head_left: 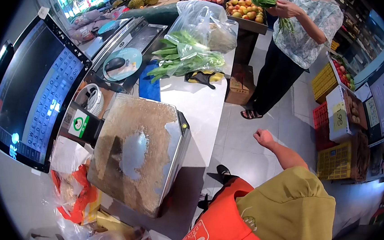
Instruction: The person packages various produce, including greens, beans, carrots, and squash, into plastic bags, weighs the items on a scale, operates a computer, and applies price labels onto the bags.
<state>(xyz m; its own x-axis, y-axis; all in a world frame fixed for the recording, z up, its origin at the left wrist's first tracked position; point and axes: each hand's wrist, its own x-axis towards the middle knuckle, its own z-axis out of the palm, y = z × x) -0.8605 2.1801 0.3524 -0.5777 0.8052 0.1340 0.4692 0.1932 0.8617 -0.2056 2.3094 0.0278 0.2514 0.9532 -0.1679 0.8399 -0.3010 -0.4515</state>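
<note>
My right hand (263, 138) hangs over the floor to the right of the counter, bare forearm below it, fingers curled closed with nothing seen in them. My left hand is out of view. Left of my right hand, across a gap, a weighing scale (157, 111) with a worn, stained platform stands on the white counter (205, 139). Behind the scale lie leafy greens (180, 60), partly inside a clear plastic bag (204, 17). Beside them rests a black-and-yellow glove (204, 77).
Another person (308, 25) stands beyond the counter's end, holding a bunch of green vegetables (264, 0). A touchscreen (32, 96) stands at left. Crates of fruit (244, 11) are at the back; yellow crates (334, 162) stack at right. A cardboard box (240, 89) sits on the floor.
</note>
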